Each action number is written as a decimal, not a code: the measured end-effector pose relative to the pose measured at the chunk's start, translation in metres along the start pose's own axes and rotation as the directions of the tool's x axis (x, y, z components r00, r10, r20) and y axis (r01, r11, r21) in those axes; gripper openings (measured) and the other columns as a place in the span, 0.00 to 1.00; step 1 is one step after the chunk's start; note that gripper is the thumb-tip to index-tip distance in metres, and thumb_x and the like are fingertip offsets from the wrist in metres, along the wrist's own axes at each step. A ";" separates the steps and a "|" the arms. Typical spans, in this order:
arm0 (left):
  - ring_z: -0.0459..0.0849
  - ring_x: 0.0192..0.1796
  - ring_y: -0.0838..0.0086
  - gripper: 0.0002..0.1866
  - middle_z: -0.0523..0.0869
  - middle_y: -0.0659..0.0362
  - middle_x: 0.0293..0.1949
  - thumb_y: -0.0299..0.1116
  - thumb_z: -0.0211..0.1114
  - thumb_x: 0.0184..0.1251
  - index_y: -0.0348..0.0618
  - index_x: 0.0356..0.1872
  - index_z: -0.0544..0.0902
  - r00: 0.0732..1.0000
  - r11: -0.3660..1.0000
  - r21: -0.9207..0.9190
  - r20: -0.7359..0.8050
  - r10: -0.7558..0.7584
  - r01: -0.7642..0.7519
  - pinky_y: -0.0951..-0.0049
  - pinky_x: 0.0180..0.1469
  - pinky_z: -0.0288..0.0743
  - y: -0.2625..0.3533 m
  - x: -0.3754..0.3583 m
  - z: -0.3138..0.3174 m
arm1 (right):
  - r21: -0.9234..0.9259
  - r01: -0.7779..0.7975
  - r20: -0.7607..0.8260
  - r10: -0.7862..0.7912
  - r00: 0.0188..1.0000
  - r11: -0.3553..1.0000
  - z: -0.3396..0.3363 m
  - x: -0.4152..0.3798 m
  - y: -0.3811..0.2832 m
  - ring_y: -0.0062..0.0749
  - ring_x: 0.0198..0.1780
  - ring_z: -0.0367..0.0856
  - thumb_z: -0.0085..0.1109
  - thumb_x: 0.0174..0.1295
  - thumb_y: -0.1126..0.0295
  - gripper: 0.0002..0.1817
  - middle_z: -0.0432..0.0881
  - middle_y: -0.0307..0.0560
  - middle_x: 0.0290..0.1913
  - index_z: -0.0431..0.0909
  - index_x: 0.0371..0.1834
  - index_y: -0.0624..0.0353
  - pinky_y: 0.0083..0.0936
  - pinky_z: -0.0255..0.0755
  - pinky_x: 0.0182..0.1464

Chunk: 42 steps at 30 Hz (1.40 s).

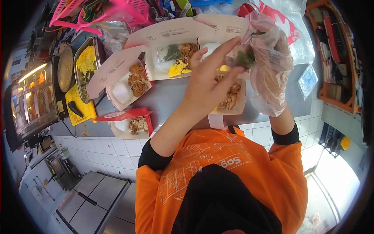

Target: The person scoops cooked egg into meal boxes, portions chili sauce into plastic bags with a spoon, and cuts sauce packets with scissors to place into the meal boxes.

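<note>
My right hand [271, 64], in a loose clear plastic glove, is closed around a small clear packet with dark green contents [245, 58]. Bare and with fingers spread, my left hand [208, 80] reaches across to the packet's near side; whether its fingertips touch it is blurred. Below the hands sits an open meal box with chopped fried chicken [230, 95], partly covered by my left hand. To its left, another open box holds rice [163, 58], yellow scrambled egg [179, 69], fried chicken [189, 50] and green flakes [172, 52].
Two more boxes of rice and chicken [137, 80] [138, 125] stand along the counter's left. Beyond are a metal tray of egg [86, 62], a yellow cutting board [80, 107] and a lit display case [33, 97]. Pink baskets [132, 11] and plastic bags [298, 35] line the back.
</note>
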<state>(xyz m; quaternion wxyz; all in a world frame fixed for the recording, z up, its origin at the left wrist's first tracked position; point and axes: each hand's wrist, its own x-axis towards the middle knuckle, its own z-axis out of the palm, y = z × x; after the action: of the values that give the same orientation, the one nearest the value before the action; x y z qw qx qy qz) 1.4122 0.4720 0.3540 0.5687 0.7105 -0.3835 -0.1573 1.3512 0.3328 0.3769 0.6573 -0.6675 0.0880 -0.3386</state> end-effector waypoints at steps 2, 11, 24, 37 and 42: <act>0.79 0.50 0.69 0.30 0.82 0.61 0.47 0.33 0.69 0.60 0.48 0.66 0.73 0.995 0.998 -0.067 -0.100 -0.008 0.001 0.60 0.66 0.50 -0.001 -0.016 -0.003 | 0.070 0.037 -0.043 -0.034 0.999 0.997 -0.002 0.001 0.002 0.22 0.45 0.79 0.57 0.67 0.77 0.10 0.80 0.41 0.48 0.76 0.50 0.62 0.22 0.74 0.51; 0.72 0.55 0.70 0.24 0.77 0.63 0.56 0.33 0.69 0.58 0.55 0.59 0.81 0.995 0.714 0.698 0.097 -0.011 -0.060 0.63 0.55 0.53 -0.016 -0.111 -0.041 | -0.835 0.245 0.395 0.227 0.890 0.493 -0.042 0.008 -0.012 0.30 0.52 0.81 0.61 0.66 0.60 0.25 0.82 0.50 0.56 0.73 0.67 0.49 0.29 0.74 0.56; 0.76 0.52 0.61 0.23 0.80 0.59 0.51 0.21 0.68 0.53 0.54 0.52 0.85 0.959 0.799 0.570 -0.281 -0.027 0.189 0.59 0.57 0.64 -0.028 -0.212 -0.089 | -0.503 0.693 0.682 -0.255 0.685 0.517 -0.004 0.025 -0.003 0.33 0.41 0.84 0.65 0.58 0.72 0.12 0.85 0.43 0.39 0.80 0.46 0.56 0.31 0.77 0.42; 0.78 0.52 0.59 0.12 0.83 0.60 0.49 0.32 0.80 0.42 0.47 0.25 0.84 0.802 0.784 0.473 -0.596 -0.051 0.402 0.62 0.53 0.71 -0.024 -0.428 -0.177 | 0.116 0.048 0.932 -0.125 0.339 0.992 0.289 -0.177 -0.049 0.22 0.24 0.81 0.60 0.64 0.76 0.11 0.83 0.45 0.31 0.79 0.49 0.60 0.16 0.69 0.26; 0.82 0.48 0.63 0.06 0.85 0.60 0.45 0.31 0.74 0.55 0.46 0.30 0.84 0.704 0.730 0.359 -0.671 -0.232 0.582 0.65 0.49 0.75 -0.019 -0.595 -0.240 | -0.244 -0.346 0.963 0.268 0.022 0.906 0.394 -0.302 -0.061 0.25 0.27 0.80 0.61 0.63 0.72 0.21 0.79 0.40 0.25 0.74 0.60 0.54 0.18 0.68 0.29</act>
<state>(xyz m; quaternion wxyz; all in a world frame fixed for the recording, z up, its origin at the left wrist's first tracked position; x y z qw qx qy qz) 1.1866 1.0686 0.2826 0.3778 0.9232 -0.0424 0.0572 1.3268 0.8325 0.3695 0.6206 -0.6637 -0.2411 0.3409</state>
